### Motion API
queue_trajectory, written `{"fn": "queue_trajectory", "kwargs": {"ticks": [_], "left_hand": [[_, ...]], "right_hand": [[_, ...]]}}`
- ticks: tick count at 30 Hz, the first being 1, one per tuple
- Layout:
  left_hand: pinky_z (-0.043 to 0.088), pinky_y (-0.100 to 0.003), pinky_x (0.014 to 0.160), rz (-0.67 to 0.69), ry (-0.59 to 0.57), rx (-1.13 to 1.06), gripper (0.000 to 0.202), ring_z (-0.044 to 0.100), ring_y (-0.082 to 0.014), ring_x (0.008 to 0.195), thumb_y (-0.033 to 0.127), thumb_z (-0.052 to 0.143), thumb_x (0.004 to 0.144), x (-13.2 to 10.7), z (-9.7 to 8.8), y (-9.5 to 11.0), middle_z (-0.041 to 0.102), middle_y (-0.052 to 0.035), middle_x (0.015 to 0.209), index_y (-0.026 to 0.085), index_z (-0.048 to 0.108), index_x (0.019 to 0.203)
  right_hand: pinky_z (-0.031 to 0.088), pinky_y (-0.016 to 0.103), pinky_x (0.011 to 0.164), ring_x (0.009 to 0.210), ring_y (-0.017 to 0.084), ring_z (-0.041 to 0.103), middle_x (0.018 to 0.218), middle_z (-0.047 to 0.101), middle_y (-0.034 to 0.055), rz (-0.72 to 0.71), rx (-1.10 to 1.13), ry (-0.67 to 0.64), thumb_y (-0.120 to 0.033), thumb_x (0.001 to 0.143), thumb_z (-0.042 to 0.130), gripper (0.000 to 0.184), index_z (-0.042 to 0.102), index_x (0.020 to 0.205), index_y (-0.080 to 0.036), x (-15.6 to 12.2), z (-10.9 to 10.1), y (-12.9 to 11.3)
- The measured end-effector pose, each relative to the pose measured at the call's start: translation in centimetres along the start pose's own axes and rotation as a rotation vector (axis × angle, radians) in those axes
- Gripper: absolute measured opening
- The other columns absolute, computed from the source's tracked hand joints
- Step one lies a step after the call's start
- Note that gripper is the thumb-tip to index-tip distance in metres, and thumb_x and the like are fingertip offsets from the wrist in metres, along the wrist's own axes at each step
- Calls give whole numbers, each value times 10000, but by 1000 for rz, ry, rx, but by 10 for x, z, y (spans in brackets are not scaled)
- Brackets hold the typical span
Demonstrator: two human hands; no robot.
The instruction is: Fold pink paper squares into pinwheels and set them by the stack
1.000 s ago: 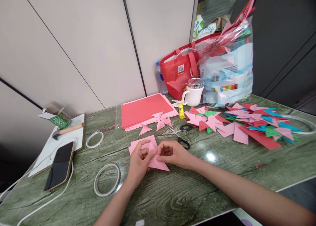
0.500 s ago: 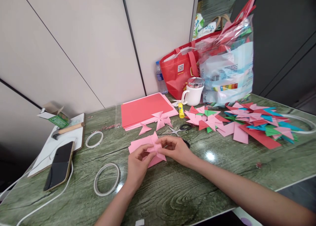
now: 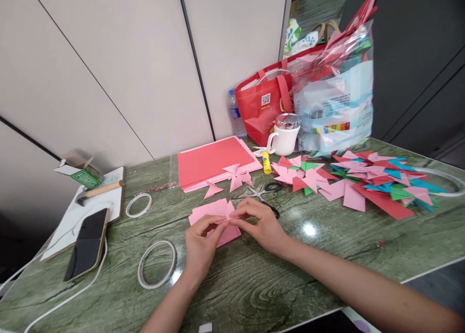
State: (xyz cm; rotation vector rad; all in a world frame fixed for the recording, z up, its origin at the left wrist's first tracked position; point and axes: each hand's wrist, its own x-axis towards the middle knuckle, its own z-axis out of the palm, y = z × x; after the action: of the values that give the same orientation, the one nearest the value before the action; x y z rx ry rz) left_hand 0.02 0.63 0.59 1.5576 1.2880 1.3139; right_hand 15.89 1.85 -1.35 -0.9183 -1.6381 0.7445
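Observation:
A small folded piece of pink paper (image 3: 230, 211) is pinched between both hands, one point of it standing up. My left hand (image 3: 202, 241) grips its left side between thumb and fingertips, and my right hand (image 3: 259, 225) grips the right side the same way. The fingertips nearly meet and hide much of the fold. Beneath lie pink paper squares (image 3: 210, 209) on the table. Scissors (image 3: 262, 194) with black handles rest just beyond my right hand. Folded pink pieces (image 3: 238, 177) lie farther back, by a stack of red and pink sheets (image 3: 214, 158).
Two tape rolls (image 3: 157, 265) and a phone (image 3: 87, 245) lie at left, near a hammer (image 3: 103, 190) on a white board. A glue stick (image 3: 266, 162), lidded mug (image 3: 285, 136) and red bag (image 3: 263, 110) stand behind. Colourful folded papers (image 3: 385, 175) are heaped at right.
The pink paper, spread open and facing me before, is now folded narrower between my fingers. Both hands have tilted slightly, and the fingertips have come closer together.

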Motion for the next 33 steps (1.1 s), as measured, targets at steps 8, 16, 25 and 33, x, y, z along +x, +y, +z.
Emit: {"fn": "queue_trajectory", "kwargs": {"ticks": [8,16,25,33], "left_hand": [[493,-258,651,-34,-68,-9,94,613,-170,708,226,686,676,-2,1,2,665,-42,761,182,698,759],[527,-253,571,-151,-132,-122,136,621,-148,546,275,637,724,-4,3,9,677,-21,623,154,686,765],[554,-270,578,-243,-167,-232,174,654,-162,538,291,628,742,-2,2,5,700,-41,636,128,678,708],[552,-253,533,-374,-269,-311,181,645,-155,530,277,684,681,2,1,3,699,-31,597,121,704,771]], "right_hand": [[469,291,729,777,166,603,797,644,41,-79,-42,-22,-231,839,536,63,589,856,-202,-3,0,-1],[467,251,658,742,146,574,854,613,55,-74,-62,-41,-206,858,478,111,554,938,-188,-3,-3,-3],[470,234,555,614,120,575,766,617,20,200,195,-71,-279,803,561,225,547,1005,-180,-2,2,4],[450,255,648,697,135,569,760,634,30,64,63,-168,-233,791,578,98,634,837,-166,0,-1,-2]]}}
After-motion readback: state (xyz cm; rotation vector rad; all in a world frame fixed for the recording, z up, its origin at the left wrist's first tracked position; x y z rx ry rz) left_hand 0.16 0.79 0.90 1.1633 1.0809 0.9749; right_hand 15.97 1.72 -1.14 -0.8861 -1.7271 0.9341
